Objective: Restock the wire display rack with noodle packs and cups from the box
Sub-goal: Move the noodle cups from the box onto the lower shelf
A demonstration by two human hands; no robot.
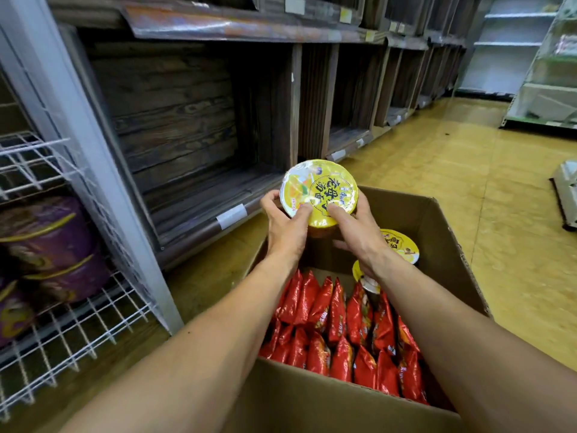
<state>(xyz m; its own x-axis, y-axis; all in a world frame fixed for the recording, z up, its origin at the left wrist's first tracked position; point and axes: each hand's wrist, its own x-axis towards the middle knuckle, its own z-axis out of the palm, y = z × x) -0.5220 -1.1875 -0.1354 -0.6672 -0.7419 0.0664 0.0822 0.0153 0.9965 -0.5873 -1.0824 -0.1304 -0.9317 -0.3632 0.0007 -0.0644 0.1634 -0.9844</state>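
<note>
Head view shows left hand (285, 226) and right hand (359, 232) both gripping a yellow-lidded noodle cup (318, 192) above the box (437, 220); transfer left to the wire rack (78, 314) judged next.

The noodle cup (318, 190) has a glossy yellow film lid that catches the light. The red noodle packs (343, 332) are shiny, crinkled plastic film (creased along their tops). The cardboard box (312, 398) is matt brown, smooth-faced. The wire display rack (78, 323) is white-coated metal wire on a smooth grey post. The purple cups (46, 245) on it look film-wrapped and glossy, though blurred. The wooden shelving (175, 120) is dark and rough-grained. The floor (452, 182) is yellow, mottled, faintly sheened.
</note>
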